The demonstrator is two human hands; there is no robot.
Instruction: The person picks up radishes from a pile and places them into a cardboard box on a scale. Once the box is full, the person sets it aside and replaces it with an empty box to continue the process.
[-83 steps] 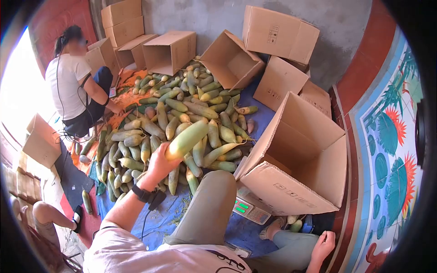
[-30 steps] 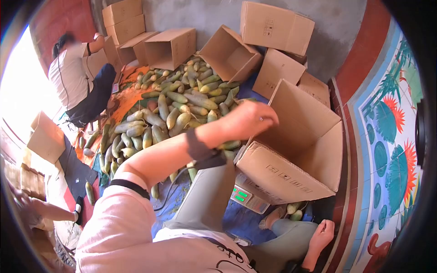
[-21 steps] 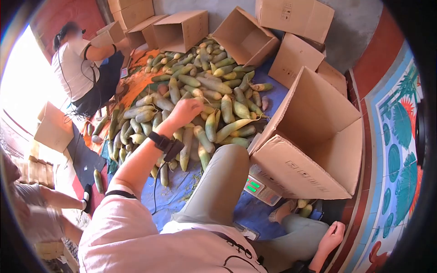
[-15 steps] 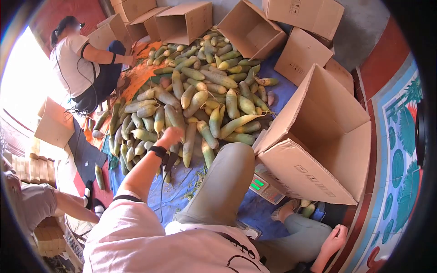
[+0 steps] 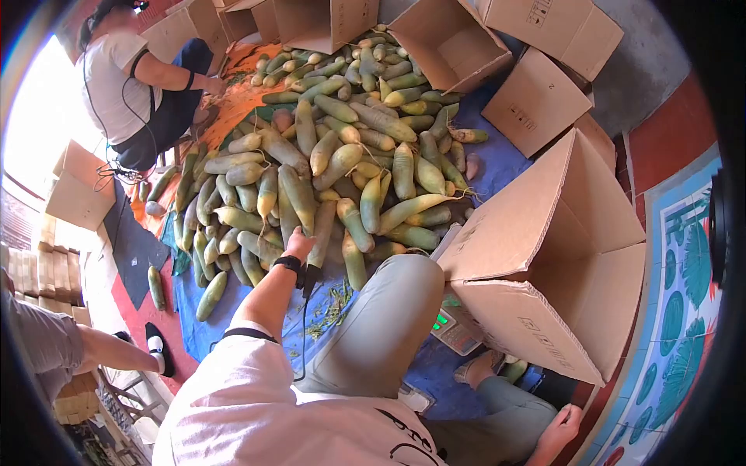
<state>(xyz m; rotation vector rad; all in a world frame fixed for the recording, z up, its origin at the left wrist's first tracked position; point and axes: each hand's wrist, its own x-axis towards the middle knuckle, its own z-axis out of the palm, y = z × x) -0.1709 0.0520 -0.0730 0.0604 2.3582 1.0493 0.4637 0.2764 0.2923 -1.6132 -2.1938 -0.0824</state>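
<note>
My left hand [image 5: 298,245] reaches into the heap of green radishes [image 5: 342,163]. Its fingers close at the lower end of one long green radish [image 5: 296,196]; the exact grip is partly hidden. A black band with a dark piece and a cable is at that wrist. A second thick radish [image 5: 321,233] lies just right of the fingers. My right hand [image 5: 562,427] rests by my right knee, fingers curled, with nothing visible in it. Near my knees, a digital scale [image 5: 454,330] with a green display stands under or beside the large open carton [image 5: 497,291].
Several cardboard boxes [image 5: 536,101] stand behind and right of the heap. Another person [image 5: 132,85] squats at the far left; a further person's leg [image 5: 116,349] shows at the left edge. A blue sheet [image 5: 233,307] covers the floor; a painted tiled wall [image 5: 680,311] borders the right.
My left hand has come down onto the radish's lower end. The view has shifted slightly, and the person's leg at the left has moved. My right hand stays by the knee.
</note>
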